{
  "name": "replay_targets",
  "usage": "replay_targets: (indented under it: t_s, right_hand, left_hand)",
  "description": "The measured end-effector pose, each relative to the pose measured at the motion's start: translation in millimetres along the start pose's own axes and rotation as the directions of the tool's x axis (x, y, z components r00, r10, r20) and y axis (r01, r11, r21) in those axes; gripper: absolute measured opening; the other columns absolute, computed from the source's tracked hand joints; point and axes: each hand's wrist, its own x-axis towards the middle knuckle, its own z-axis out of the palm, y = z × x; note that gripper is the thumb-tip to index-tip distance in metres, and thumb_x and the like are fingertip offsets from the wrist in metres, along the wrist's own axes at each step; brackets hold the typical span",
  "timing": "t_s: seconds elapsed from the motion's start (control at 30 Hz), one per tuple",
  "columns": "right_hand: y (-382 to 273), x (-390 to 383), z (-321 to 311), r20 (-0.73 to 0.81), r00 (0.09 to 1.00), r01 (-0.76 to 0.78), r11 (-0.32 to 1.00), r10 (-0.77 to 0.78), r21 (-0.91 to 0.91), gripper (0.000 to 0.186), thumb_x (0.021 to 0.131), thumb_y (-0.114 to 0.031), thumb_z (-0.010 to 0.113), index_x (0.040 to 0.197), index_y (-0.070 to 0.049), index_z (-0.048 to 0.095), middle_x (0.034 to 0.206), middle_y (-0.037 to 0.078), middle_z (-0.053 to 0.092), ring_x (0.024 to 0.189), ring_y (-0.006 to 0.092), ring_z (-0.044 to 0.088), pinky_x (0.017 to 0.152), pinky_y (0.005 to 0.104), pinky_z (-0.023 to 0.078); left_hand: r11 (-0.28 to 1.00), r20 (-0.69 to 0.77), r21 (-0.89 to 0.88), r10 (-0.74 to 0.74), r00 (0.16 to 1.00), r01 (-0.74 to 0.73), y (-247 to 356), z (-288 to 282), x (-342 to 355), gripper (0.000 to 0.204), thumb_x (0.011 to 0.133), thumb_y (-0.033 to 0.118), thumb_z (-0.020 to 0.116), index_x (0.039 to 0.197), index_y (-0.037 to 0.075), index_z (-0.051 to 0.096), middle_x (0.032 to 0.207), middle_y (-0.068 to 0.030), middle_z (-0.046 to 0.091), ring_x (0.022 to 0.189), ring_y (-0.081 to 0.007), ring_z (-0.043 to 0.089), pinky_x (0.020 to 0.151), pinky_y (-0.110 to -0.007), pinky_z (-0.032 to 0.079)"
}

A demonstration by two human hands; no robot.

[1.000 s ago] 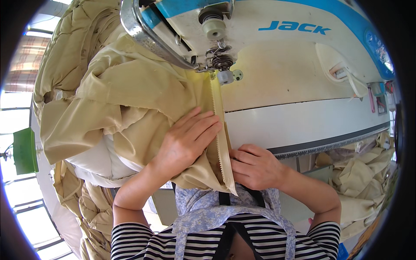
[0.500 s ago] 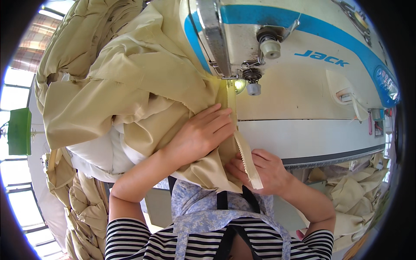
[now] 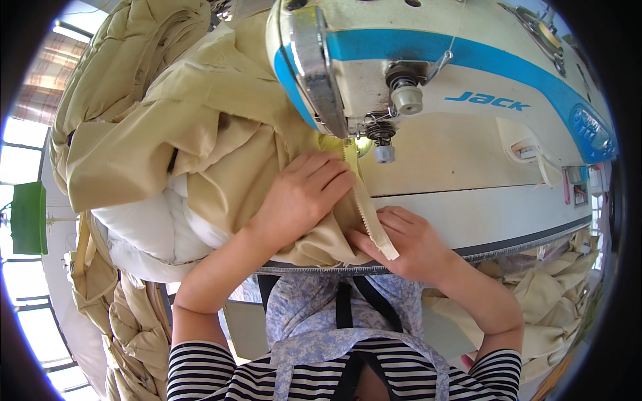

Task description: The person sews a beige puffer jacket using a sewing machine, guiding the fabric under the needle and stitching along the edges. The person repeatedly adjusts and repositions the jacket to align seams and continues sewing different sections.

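Observation:
My left hand (image 3: 301,194) lies flat, fingers spread, on beige fabric (image 3: 200,140) just left of a cream zipper tape (image 3: 371,217). The tape runs from under the needle area (image 3: 354,144) of a white and blue sewing machine (image 3: 455,87) toward me. My right hand (image 3: 404,240) pinches the near end of the zipper tape and the fabric edge at the table's front. Both hands hold the seam flat on the machine bed (image 3: 481,200).
A big heap of beige padded fabric with white filling (image 3: 144,227) is bunched at the left. More beige pieces (image 3: 548,301) hang at the lower right. A green object (image 3: 28,217) stands at the far left by bright windows.
The fabric and zipper have fed farther under the needle. Both hands moved up toward the machine, and the loose zipper end now lies on the bed instead of over the edge.

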Motion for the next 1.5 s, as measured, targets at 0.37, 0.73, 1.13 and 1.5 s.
replay_targets:
  t_s: [0.37, 0.73, 1.13, 1.5]
  right_hand:
    - [0.7, -15.9, 0.9, 0.063, 0.997, 0.042, 0.998, -0.045, 0.054, 0.019, 0.076, -0.013, 0.07, 0.094, -0.008, 0.071, 0.094, 0.002, 0.069, 0.089, 0.0162, 0.066, 0.08, 0.0306, 0.052]
    - [-2.2, -13.4, 2.4, 0.02, 0.999, 0.04, 0.999, -0.04, 0.009, 0.006, 0.078, -0.013, 0.064, 0.084, -0.011, 0.064, 0.081, -0.003, 0.058, 0.079, 0.0121, 0.059, 0.078, 0.0279, 0.047]
    - [5.1, 2.1, 2.4, 0.04, 0.999, -0.005, 1.0, 0.006, -0.023, 0.017, 0.078, -0.012, 0.067, 0.095, -0.008, 0.068, 0.084, 0.0, 0.064, 0.08, 0.0162, 0.064, 0.079, 0.0297, 0.049]
    - [-7.6, -6.2, 4.6, 0.072, 0.997, -0.038, 0.997, 0.033, 0.061, 0.017, 0.077, -0.011, 0.066, 0.093, -0.008, 0.062, 0.101, 0.006, 0.064, 0.084, 0.0223, 0.061, 0.085, 0.0339, 0.051]
  left_hand:
    - [0.644, 0.221, -0.419, -0.611, 0.76, 0.64, 0.6, -9.2, 4.4, 0.013, 0.083, 0.002, 0.071, 0.096, 0.0, 0.067, 0.09, -0.0116, 0.068, 0.086, -0.0319, 0.066, 0.079, -0.039, 0.054]
    - [0.999, 0.002, -0.037, 0.013, 1.0, -0.013, -5.7, 4.7, -0.5, 0.027, 0.074, 0.002, 0.075, 0.099, 0.006, 0.067, 0.101, -0.0045, 0.071, 0.091, -0.0261, 0.065, 0.083, -0.04, 0.051]
    - [0.994, -0.009, 0.013, 0.112, 0.994, -0.112, -25.5, 6.6, 5.4, 0.022, 0.075, 0.01, 0.063, 0.097, 0.006, 0.066, 0.104, -0.0058, 0.069, 0.1, -0.0214, 0.063, 0.091, -0.038, 0.048]
    - [0.996, 0.064, 0.076, 0.041, 0.997, -0.045, 24.3, -67.7, -17.5, 0.036, 0.077, 0.019, 0.081, 0.064, 0.011, 0.048, 0.063, -0.0008, 0.048, 0.057, -0.0196, 0.052, 0.052, -0.033, 0.041]
